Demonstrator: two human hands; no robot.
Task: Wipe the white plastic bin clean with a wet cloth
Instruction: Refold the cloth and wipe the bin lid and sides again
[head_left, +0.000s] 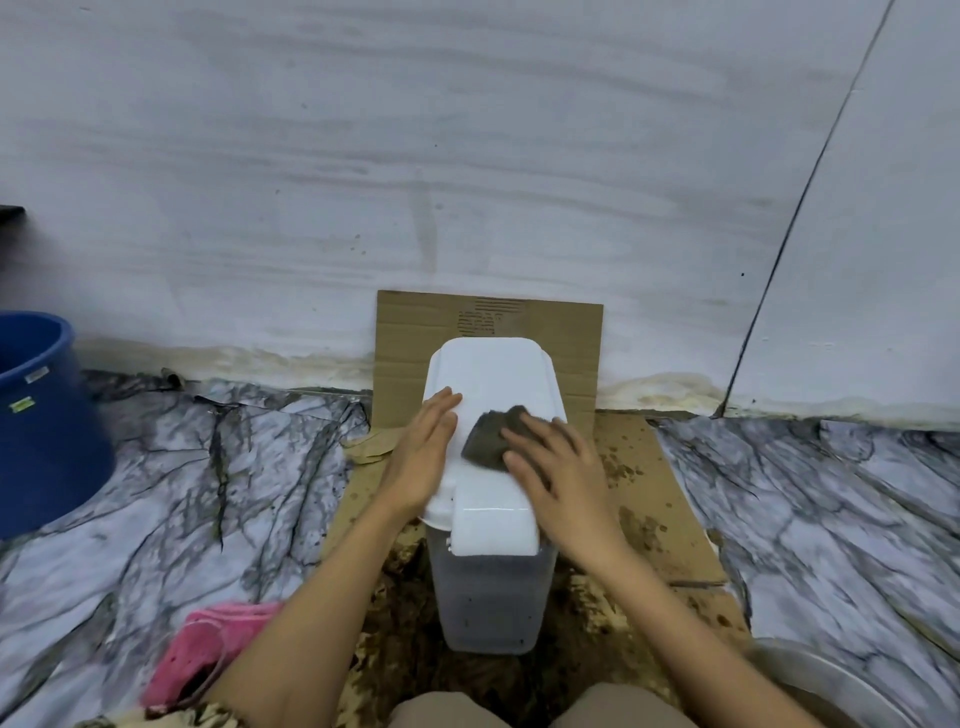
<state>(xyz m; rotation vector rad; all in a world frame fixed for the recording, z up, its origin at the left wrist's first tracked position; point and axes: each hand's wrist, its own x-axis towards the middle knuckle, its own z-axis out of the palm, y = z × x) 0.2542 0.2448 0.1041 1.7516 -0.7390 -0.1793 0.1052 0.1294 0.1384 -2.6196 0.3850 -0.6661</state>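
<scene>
Wiping the lid of a light, smooth plastic bin on soiled cardboard.

The white plastic bin (491, 525) stands mid-cardboard (649, 499), toward its wall edge. The left hand (423, 457) lies flat, fingers straight, bracing the lid's left side; the right hand (558, 467) presses the dark wet cloth (488, 434) with extended fingers. Thin, glossy and probably near-empty, it would slide or tip; steady it by the lid edges.
</scene>
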